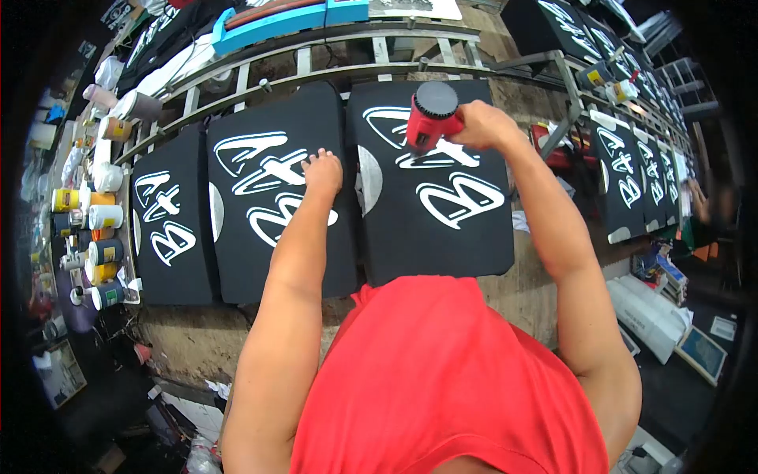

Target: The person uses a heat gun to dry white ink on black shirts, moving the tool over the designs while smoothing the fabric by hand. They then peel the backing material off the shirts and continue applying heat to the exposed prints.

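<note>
My right hand (483, 125) grips a red heat gun (427, 131) with a dark round vented back end. The gun is held above a black shirt panel (474, 253), over its white lettering, with the nozzle hidden beneath the body. My left hand (324, 171) lies on the neighbouring black shirt panel (316, 110), fingers apart, at the white outlined letters (272, 170). A third black panel (162, 280) with the same print lies further left. Pale semicircular patches (368, 180) show at the panels' left edges.
Paint tubs and jars (105, 215) crowd the left side. A metal rail frame (304, 62) runs behind the panels, with a blue tray-like object (276, 28) beyond it. More printed black panels (620, 170) stand at right. A framed screen (701, 354) lies lower right.
</note>
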The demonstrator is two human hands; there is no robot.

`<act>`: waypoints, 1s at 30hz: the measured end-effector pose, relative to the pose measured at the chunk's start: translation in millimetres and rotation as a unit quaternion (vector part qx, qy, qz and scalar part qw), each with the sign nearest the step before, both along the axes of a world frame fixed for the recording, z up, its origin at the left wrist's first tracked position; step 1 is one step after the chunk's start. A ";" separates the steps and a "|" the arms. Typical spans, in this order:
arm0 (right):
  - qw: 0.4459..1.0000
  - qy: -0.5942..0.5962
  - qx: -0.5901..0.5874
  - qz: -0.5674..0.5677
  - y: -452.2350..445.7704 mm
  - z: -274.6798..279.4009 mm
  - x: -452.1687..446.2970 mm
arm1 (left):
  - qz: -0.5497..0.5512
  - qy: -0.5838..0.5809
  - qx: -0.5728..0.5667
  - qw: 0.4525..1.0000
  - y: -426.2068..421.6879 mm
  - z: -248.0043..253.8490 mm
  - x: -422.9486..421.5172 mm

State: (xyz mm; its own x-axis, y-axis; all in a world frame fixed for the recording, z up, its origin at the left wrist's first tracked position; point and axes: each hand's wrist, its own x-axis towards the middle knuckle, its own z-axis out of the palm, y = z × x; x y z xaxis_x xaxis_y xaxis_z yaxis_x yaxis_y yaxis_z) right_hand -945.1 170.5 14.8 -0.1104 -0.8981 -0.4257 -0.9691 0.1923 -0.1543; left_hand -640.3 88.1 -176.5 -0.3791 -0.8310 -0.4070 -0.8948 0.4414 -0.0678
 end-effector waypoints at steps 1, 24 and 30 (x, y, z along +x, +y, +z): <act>0.999 0.012 -0.032 -0.002 1.9 -4.3 -5.8 | 0.007 0.000 0.008 1.000 -1.1 0.1 -1.0; 0.990 0.044 -0.062 -0.115 36.5 -9.6 -114.8 | -0.008 0.003 -0.002 1.000 1.8 4.1 0.5; 0.990 0.045 -0.074 -0.108 62.9 -20.8 -143.0 | -0.004 0.004 0.002 1.000 1.5 5.9 0.8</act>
State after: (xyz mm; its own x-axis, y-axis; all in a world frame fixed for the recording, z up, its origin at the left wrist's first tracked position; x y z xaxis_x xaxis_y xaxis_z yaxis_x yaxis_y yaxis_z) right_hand -1088.2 233.4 -6.0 -0.3383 -0.9010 -0.2716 -0.9189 0.3785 -0.1111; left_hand -639.4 89.6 -170.6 -0.3899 -0.8260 -0.4070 -0.8914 0.4494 -0.0580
